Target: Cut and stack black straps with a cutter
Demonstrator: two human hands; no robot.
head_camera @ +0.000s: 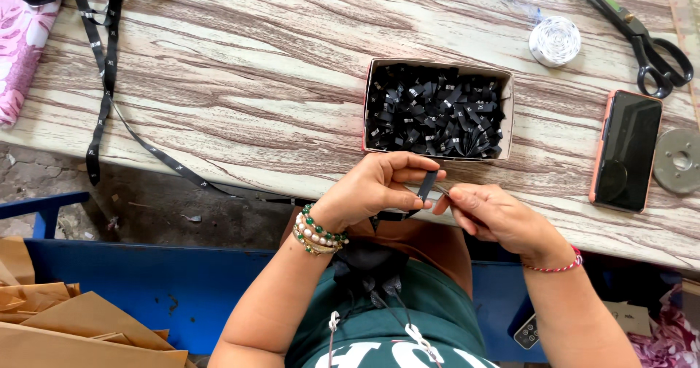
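Note:
My left hand (377, 187) pinches a short piece of black label ribbon (426, 184) between thumb and fingers at the table's near edge. My right hand (490, 213) is closed just to the right of it, fingertips touching the ribbon's lower end and gripping a small thin tool that is mostly hidden. Directly behind both hands stands an open cardboard box (508, 109) filled with several cut black labels (434, 111). A long black label ribbon (108, 69) trails over the table's left side and hangs off the near edge.
On the wood-grain table (255, 69) lie a white thread spool (555, 41), large black scissors (651, 44), a dark phone in an orange case (626, 149) and a grey metal disc (679, 161). Pink fabric (22, 33) sits far left. Brown paper (65, 324) lies below left.

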